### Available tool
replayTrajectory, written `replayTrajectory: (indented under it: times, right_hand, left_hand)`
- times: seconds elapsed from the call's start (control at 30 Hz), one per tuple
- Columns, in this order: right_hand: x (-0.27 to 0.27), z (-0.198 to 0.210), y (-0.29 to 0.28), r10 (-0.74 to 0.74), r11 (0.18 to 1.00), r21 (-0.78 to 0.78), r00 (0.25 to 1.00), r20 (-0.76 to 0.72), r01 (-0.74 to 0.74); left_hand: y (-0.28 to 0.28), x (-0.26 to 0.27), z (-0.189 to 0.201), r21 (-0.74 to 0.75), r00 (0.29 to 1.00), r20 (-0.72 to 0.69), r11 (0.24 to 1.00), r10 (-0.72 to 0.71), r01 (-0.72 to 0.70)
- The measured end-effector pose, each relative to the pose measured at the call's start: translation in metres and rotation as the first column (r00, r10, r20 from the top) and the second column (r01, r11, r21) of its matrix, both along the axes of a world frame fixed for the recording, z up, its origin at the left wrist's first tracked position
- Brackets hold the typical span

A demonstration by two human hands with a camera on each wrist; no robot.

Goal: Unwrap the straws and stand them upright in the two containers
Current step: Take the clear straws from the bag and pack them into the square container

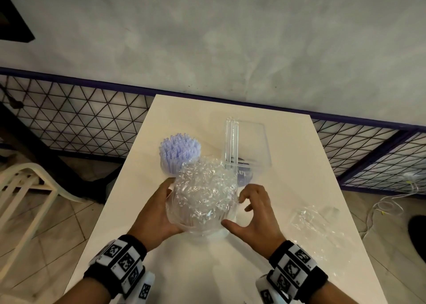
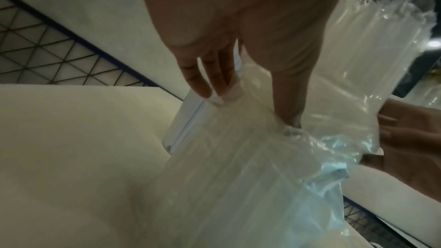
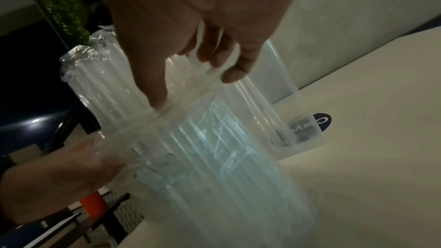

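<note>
A thick bundle of clear straws (image 1: 202,193) in crinkled plastic wrap stands upright on the white table (image 1: 299,165). My left hand (image 1: 170,204) grips its left side, thumb low and fingers curled round the back; the left wrist view shows those fingers (image 2: 203,82) lying on the wrap (image 2: 238,176). My right hand (image 1: 232,211) pinches the wrap on the right side, with thumb (image 3: 157,99) and fingertips (image 3: 233,76) pressed into the film. Behind on the left, a container (image 1: 166,167) holds upright purple straws (image 1: 179,151). Behind on the right, a clear container (image 1: 251,147) holds a few clear straws (image 1: 231,140).
A crumpled empty wrapper (image 1: 309,218) lies on the table to the right of my right hand. A wire mesh fence (image 1: 80,119) runs behind the table. A white chair (image 1: 23,188) stands on the left, and cables (image 1: 391,200) lie on the floor at right.
</note>
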State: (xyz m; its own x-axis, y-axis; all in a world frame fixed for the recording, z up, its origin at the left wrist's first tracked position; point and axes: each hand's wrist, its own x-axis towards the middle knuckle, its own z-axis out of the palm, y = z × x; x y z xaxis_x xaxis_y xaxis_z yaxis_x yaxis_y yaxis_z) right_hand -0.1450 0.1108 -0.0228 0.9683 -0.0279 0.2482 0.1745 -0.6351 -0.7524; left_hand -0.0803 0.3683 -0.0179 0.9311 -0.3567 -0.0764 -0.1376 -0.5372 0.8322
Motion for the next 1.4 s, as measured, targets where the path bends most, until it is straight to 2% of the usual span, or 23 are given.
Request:
replayTrajectory:
  times: [0.1, 0.17, 0.2, 0.37, 0.5, 0.6, 0.73, 0.8, 0.87, 0.93, 1.0, 1.1, 1.23, 1.4]
  right_hand:
    - [0.004, 0.005, 0.001, 0.055, 0.995, 0.096, 0.982, -0.18, -0.038]
    - [0.006, -0.001, 0.003, 0.11, 0.975, 0.219, 0.943, -0.314, -0.041]
    - [0.007, -0.006, 0.004, 0.122, 0.972, 0.231, 0.923, -0.365, -0.038]
    - [0.015, -0.023, 0.001, 0.117, 0.987, 0.156, 0.859, -0.498, -0.044]
    - [0.021, -0.027, -0.002, 0.139, 0.987, 0.149, 0.821, -0.553, -0.066]
    - [0.019, -0.037, 0.001, 0.132, 0.99, 0.121, 0.783, -0.608, -0.074]
    - [0.014, -0.051, 0.008, 0.071, 0.997, 0.053, 0.752, -0.656, -0.047]
    - [0.014, -0.054, 0.01, 0.053, 0.997, 0.07, 0.756, -0.652, -0.009]
    - [0.013, -0.06, 0.01, 0.046, 0.995, 0.098, 0.792, -0.609, 0.018]
    - [0.011, -0.062, 0.013, 0.029, 0.995, 0.093, 0.81, -0.585, 0.032]
    - [0.011, -0.061, 0.016, 0.027, 0.997, 0.079, 0.798, -0.602, 0.025]
    - [0.016, -0.052, 0.025, 0.015, 0.998, 0.051, 0.793, -0.61, 0.021]
    - [0.02, -0.048, 0.036, 0.03, 0.99, 0.128, 0.781, -0.624, 0.064]
    - [0.014, -0.049, 0.047, 0.045, 0.997, 0.075, 0.775, -0.63, 0.003]
  left_hand:
    - [0.0, 0.008, -0.008, 0.142, 0.999, 0.02, 0.989, -0.048, 0.044]
    - [-0.001, 0.009, -0.013, 0.073, 0.995, -0.092, 0.996, -0.047, 0.054]
    - [-0.002, 0.009, -0.015, 0.037, 0.989, -0.139, 0.997, -0.059, 0.065]
    - [-0.004, 0.007, -0.025, -0.015, 0.969, -0.241, 0.999, -0.047, 0.045]
    - [-0.002, 0.01, -0.033, 0.018, 0.954, -0.299, 1.0, 0.006, -0.001]
    - [-0.002, 0.005, -0.044, 0.041, 0.941, -0.338, 0.999, -0.016, 0.032]
    - [-0.004, 0.0, -0.057, 0.096, 0.943, -0.332, 0.993, -0.033, 0.069]
    - [-0.007, -0.001, -0.056, 0.131, 0.962, -0.275, 0.991, 0.003, 0.034]
    - [-0.008, -0.001, -0.057, 0.142, 0.977, -0.214, 0.99, 0.014, 0.017]
    - [-0.004, -0.005, -0.057, 0.006, 0.969, -0.234, 0.996, -0.082, 0.086]
    - [-0.001, -0.007, -0.056, -0.145, 0.941, -0.283, 0.978, -0.184, 0.148]
    - [0.001, -0.008, -0.05, -0.174, 0.948, -0.248, 0.972, -0.201, 0.161]
    - [0.004, -0.006, -0.052, -0.239, 0.965, -0.241, 0.97, -0.105, 0.046]
    - [0.007, -0.008, -0.067, -0.126, 0.978, -0.185, 0.989, -0.098, 0.076]
